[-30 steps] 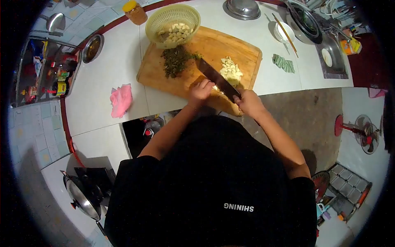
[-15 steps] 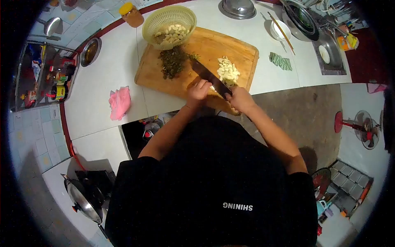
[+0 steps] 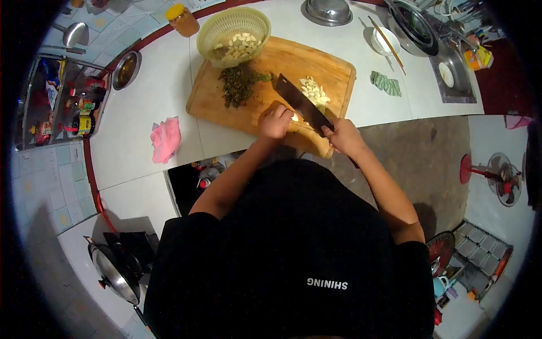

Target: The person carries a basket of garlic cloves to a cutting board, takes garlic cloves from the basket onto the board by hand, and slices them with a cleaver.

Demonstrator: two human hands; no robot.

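My right hand [image 3: 343, 135] grips the handle of a broad dark cleaver [image 3: 303, 104], its blade slanting up and left over the wooden cutting board [image 3: 282, 53]. Left of the blade, my left hand [image 3: 275, 122] has its fingers closed on a small white garlic clove [image 3: 294, 117] near the board's front edge. Pale garlic pieces [image 3: 314, 92] lie just right of the blade. A pile of dark chopped greens [image 3: 238, 86] sits on the left of the board. Behind it, a yellow-green basket [image 3: 209, 28] holding whole cloves overlaps the board's back left edge.
A pink cloth [image 3: 166, 140] lies on the counter at left. A jar with a yellow lid [image 3: 183, 21] stands behind. To the right are a green checked cloth [image 3: 385, 83], a white bowl with chopsticks [image 3: 386, 40] and the sink [image 3: 458, 73]. A pan [image 3: 116, 274] is at lower left.
The cleaver and my right hand have shifted right, away from my left hand, since half a second ago. A gap now shows between the blade and my left fingers.
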